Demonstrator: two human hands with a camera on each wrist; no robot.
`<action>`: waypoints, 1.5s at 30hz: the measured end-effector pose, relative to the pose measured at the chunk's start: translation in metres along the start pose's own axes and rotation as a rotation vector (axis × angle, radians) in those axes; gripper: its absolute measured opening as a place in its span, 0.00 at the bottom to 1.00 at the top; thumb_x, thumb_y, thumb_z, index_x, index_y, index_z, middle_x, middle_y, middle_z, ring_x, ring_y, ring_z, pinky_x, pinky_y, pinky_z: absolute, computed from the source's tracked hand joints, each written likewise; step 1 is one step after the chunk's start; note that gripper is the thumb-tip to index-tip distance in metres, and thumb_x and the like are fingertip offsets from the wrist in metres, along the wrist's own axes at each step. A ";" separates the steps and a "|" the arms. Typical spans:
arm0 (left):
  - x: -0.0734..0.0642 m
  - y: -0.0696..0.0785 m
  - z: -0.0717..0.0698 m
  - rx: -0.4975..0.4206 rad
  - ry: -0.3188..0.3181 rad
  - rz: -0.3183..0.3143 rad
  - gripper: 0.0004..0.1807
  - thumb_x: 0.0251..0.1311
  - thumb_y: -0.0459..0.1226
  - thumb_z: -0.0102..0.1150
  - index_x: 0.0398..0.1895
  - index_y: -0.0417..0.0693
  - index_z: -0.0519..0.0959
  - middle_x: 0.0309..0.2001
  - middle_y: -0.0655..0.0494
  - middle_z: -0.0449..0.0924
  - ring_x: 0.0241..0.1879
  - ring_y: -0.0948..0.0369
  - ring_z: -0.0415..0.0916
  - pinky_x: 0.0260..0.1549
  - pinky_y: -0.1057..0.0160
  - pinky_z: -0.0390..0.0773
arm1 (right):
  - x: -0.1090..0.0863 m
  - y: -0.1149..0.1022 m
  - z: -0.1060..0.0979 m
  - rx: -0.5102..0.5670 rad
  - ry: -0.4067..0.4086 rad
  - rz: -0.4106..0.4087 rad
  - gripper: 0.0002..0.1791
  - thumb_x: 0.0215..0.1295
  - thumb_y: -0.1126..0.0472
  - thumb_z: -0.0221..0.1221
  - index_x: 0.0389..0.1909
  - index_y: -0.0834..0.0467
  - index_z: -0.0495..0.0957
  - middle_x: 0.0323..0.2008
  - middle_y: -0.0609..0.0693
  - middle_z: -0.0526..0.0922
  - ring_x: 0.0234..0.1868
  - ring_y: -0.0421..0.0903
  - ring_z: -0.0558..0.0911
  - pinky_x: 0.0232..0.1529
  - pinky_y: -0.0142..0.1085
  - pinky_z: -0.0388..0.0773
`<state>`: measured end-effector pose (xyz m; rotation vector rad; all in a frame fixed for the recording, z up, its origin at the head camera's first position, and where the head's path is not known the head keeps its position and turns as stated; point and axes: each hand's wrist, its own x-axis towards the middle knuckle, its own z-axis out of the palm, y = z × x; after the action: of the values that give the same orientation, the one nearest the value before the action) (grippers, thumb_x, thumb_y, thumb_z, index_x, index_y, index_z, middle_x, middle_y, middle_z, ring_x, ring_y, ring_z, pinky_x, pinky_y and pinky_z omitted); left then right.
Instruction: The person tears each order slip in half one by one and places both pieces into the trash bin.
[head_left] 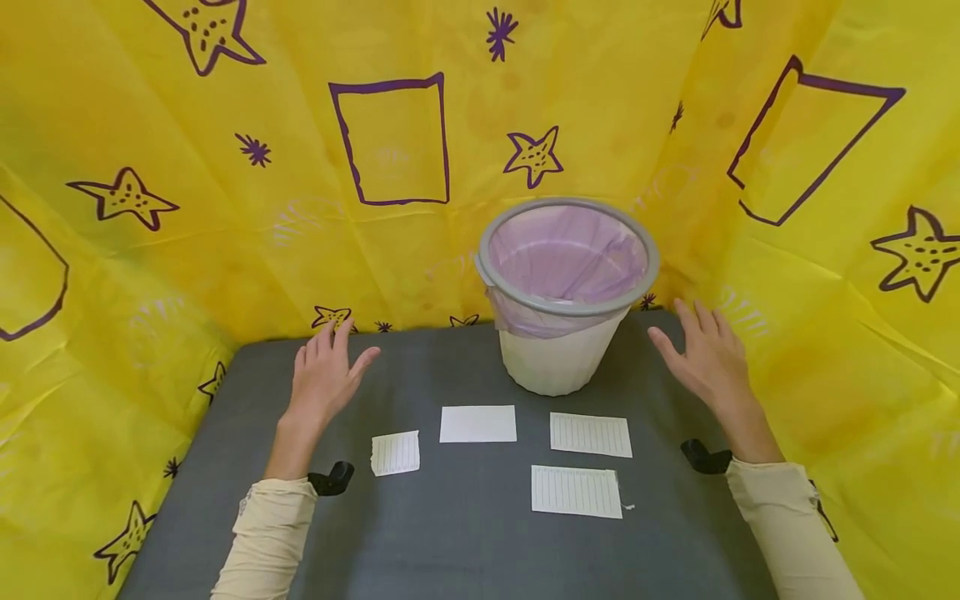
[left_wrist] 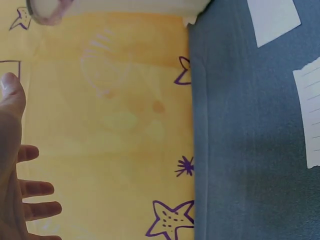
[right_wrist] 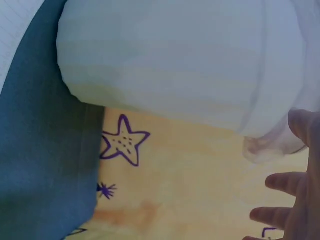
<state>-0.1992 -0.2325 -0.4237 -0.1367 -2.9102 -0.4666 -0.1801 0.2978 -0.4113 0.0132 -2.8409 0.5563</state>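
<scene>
My left hand (head_left: 324,375) is held over the left side of the grey table, fingers extended and thumb spread, with nothing in it. On the other side my right hand (head_left: 708,354) is spread the same way, just right of a white bin (head_left: 555,358) with a grey rim and a pale purple liner (head_left: 570,250). Several pieces of paper lie in front of the bin: a torn lined scrap (head_left: 395,453) nearest the left hand, a blank white slip (head_left: 477,423), a lined slip (head_left: 591,435) and a larger lined slip (head_left: 576,492) with a frayed right edge.
Yellow cloth (head_left: 390,267) printed with purple stars and frames hangs behind and at both sides of the grey tabletop (head_left: 450,550). The bin stands at the back edge, close to the cloth. Black straps with camera mounts (head_left: 330,479) sit at both wrists.
</scene>
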 end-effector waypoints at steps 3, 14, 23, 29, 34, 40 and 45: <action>-0.006 0.005 0.002 0.001 0.012 0.001 0.42 0.67 0.65 0.38 0.74 0.47 0.53 0.71 0.33 0.54 0.68 0.35 0.54 0.65 0.33 0.51 | -0.005 0.000 0.004 -0.008 0.027 -0.006 0.40 0.71 0.35 0.41 0.73 0.57 0.55 0.71 0.69 0.57 0.68 0.74 0.55 0.61 0.71 0.51; -0.042 0.015 0.039 -0.051 -0.043 -0.041 0.41 0.65 0.65 0.43 0.74 0.53 0.54 0.72 0.37 0.56 0.69 0.38 0.56 0.67 0.34 0.52 | -0.048 -0.008 0.052 0.016 -0.003 0.015 0.39 0.69 0.36 0.47 0.72 0.56 0.59 0.71 0.67 0.60 0.68 0.73 0.58 0.61 0.71 0.53; -0.093 0.040 0.069 -0.040 -0.014 -0.082 0.41 0.62 0.62 0.53 0.71 0.48 0.61 0.68 0.36 0.63 0.66 0.39 0.63 0.62 0.36 0.61 | -0.086 -0.040 0.071 0.035 -0.085 0.064 0.40 0.68 0.35 0.48 0.70 0.58 0.62 0.70 0.69 0.61 0.69 0.73 0.57 0.61 0.70 0.56; -0.122 0.058 0.092 -0.092 0.004 -0.193 0.40 0.62 0.61 0.52 0.71 0.48 0.61 0.67 0.40 0.66 0.65 0.41 0.65 0.63 0.39 0.63 | -0.110 -0.067 0.088 0.017 -0.032 0.044 0.38 0.66 0.36 0.52 0.69 0.57 0.65 0.69 0.66 0.65 0.68 0.70 0.61 0.61 0.68 0.58; -0.135 0.086 0.099 -0.071 -0.005 -0.207 0.41 0.61 0.62 0.52 0.70 0.47 0.63 0.64 0.37 0.69 0.63 0.40 0.67 0.61 0.39 0.64 | -0.122 -0.101 0.114 -0.001 0.029 -0.055 0.37 0.62 0.38 0.56 0.66 0.56 0.69 0.67 0.63 0.69 0.67 0.67 0.66 0.58 0.66 0.64; -0.134 0.112 0.106 -0.116 -0.019 -0.137 0.42 0.61 0.64 0.50 0.71 0.49 0.62 0.64 0.39 0.69 0.64 0.43 0.66 0.61 0.41 0.64 | -0.123 -0.127 0.140 0.031 0.050 -0.117 0.37 0.59 0.39 0.59 0.65 0.54 0.71 0.66 0.60 0.71 0.66 0.65 0.69 0.59 0.64 0.66; -0.133 0.107 0.107 -0.085 -0.011 -0.123 0.42 0.60 0.63 0.52 0.71 0.50 0.62 0.64 0.39 0.68 0.64 0.43 0.66 0.62 0.41 0.64 | -0.121 -0.135 0.146 0.028 0.045 -0.135 0.37 0.58 0.38 0.60 0.65 0.54 0.71 0.66 0.60 0.72 0.67 0.65 0.69 0.59 0.64 0.67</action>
<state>-0.0748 -0.1048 -0.5179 0.0285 -2.9217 -0.6116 -0.0899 0.1137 -0.5214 0.1932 -2.7623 0.5603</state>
